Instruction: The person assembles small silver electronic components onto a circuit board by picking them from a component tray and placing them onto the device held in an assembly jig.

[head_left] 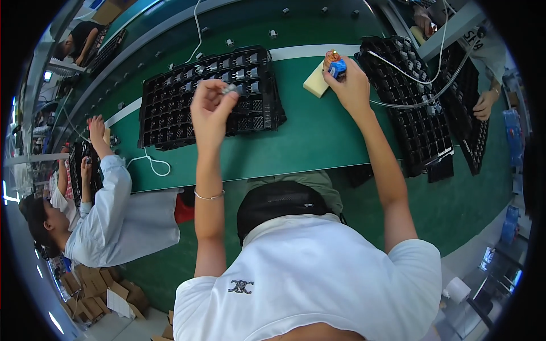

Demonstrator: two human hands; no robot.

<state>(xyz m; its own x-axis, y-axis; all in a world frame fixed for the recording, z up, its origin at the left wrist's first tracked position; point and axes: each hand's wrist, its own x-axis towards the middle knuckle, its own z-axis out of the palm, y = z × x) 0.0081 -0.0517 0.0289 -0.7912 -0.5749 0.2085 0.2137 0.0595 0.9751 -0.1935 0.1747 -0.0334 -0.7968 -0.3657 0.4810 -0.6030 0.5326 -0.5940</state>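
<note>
My left hand (210,116) is closed in a pinch on a small grey part (230,89), held above a stack of black compartment trays (165,133). Similar small grey parts with pins (239,74) fill several pockets in the tray's far and right rows. To the right, my right hand (354,88) is closed around a small blue-and-orange object (335,67), possibly a bottle; the fingers hide part of it. Just left of that hand lies a pale yellow sponge block (316,80) on the green table mat (296,131).
More black trays (418,122) lean at the right, crossed by a clear tube (409,105) and a white cable. A white cord (156,165) loops at the front left edge. Small parts (230,42) sit along the far green strip. Co-workers sit left (108,210) and right (486,105).
</note>
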